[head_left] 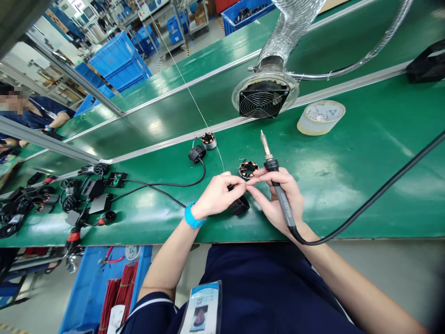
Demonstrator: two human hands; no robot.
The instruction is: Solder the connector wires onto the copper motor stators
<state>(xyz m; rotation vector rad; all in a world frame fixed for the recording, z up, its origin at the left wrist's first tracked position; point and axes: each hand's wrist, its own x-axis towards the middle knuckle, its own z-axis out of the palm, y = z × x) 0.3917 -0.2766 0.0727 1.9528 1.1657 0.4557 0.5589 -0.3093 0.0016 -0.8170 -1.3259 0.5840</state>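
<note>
**A:** In the head view, where does the risk sit?

**B:** With the soldering iron (274, 178). The right hand (278, 197) clasps its grip, and the fingertips of that hand also pinch the thin wire (194, 99). The bare metal tip points away over the worktop (347, 185), just beside the copper-wound stator (248, 169). If the grip rolled in that crowded hold, the tip could touch the windings or a finger.

**A:** Anything else?

**B:** The iron's black cord (382, 190) loops off the near edge and sweeps away to the right. A snag on it could tug the iron aside.

**A:** And the left hand?

**B:** The left hand (217, 195), with a blue wristband (190, 216) at the wrist, is closed in a pinch on the same wire, thumb against forefinger and knuckles up. A black round housing (239, 205) lies partly hidden beneath it.

**A:** How do the arms lie?

**B:** Both forearms come in over the near edge, and the fingertips meet in front of the fume extractor fan (263, 101). The wire runs up and away to the left, and where it ends cannot be told.
</note>
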